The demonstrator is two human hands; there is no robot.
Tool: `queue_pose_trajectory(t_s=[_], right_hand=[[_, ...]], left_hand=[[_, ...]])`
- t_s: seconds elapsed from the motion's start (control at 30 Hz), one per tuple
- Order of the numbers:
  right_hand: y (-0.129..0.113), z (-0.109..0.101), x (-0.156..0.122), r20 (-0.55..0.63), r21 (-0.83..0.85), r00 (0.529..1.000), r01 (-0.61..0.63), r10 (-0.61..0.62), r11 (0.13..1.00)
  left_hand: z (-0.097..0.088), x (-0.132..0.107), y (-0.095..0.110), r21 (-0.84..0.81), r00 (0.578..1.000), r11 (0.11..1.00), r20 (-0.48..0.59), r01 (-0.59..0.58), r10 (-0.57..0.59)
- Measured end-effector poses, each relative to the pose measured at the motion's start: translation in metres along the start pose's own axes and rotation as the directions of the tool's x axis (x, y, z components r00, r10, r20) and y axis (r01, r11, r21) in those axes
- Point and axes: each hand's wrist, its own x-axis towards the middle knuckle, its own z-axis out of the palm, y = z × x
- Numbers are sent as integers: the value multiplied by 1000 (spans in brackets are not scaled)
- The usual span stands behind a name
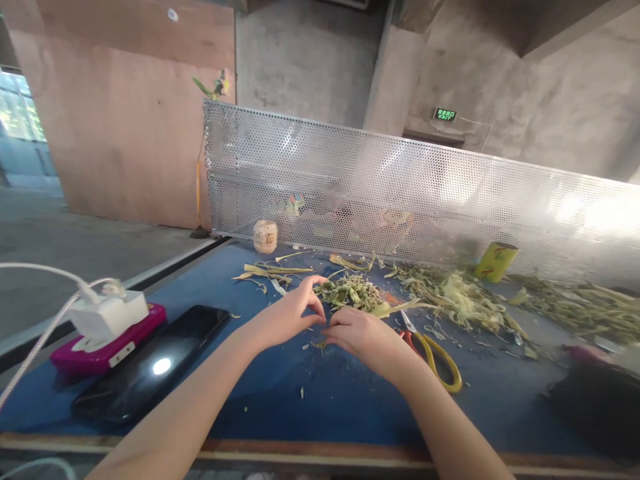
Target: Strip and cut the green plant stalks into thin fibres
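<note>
My left hand (293, 310) is just over the blue table, thumb and forefinger apart in a curve, with nothing seen between them. Close beside it, my right hand (365, 337) has its fingertips pressed together. A small yellowish scrap shows under those fingertips, but I cannot make out whether they grip it. Right behind both hands lies a small heap of dried, shredded plant pieces (353, 291). A pair of scissors (437, 363) with yellow and red handles rests to the right of my right hand, its blades pointing away from me.
Larger piles of dried stalks (460, 297) spread right, near a yellow cylinder (496, 261). A woven-looking jar (265, 237) stands by the perforated metal screen (320, 153). At left are a black phone (165, 360) and a magenta power strip (107, 347) with a white plug. A dark object (595, 400) sits at right.
</note>
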Motion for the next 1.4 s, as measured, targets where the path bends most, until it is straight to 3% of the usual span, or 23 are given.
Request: queue_pose_trajectory(t_s=[0.13, 0.23, 0.3, 0.4, 0.47, 0.67, 0.77, 0.9, 1.03, 1.23, 1.4], right_hand=[[0, 13, 3, 36, -149, 999, 44, -39, 988], [0, 12, 4, -72, -128, 997, 31, -41, 991], [0, 8, 3, -164, -102, 986, 13, -29, 995], [1, 3, 2, -272, -70, 962, -14, -5, 997], [2, 2, 1, -330, -52, 944, -28, 9, 998], [4, 5, 0, -429, -27, 903, -15, 2, 1000], [4, 6, 2, -456, -10, 890, -34, 26, 999], [2, 6, 3, -500, 69, 862, -55, 83, 996], [1, 4, 2, -505, 195, 846, -81, 171, 977], [4, 5, 3, -470, 418, 824, -109, 317, 902], [4, 4, 6, -424, 588, 794, -125, 436, 799]], left_hand=[[2, -1, 2, 89, 996, 994, -59, -59, 64], [0, 0, 0, 61, 974, 998, -227, 1, 13], [-1, 1, -2, -47, 943, 998, -326, 51, -64], [2, 2, -5, -320, 958, 945, -245, 66, -150], [7, 2, -4, -409, 980, 911, -153, 52, -124], [21, -3, 6, -137, 968, 981, -229, -136, 102], [22, -3, 8, -95, 957, 981, -252, -170, 142], [21, 1, 6, -335, 958, 930, -281, -153, 56], [20, 4, 6, -630, 960, 767, -271, -120, -72], [16, 4, 11, -728, 957, 685, -220, -31, -190], [17, 5, 8, -739, 956, 673, -212, -22, -202]])
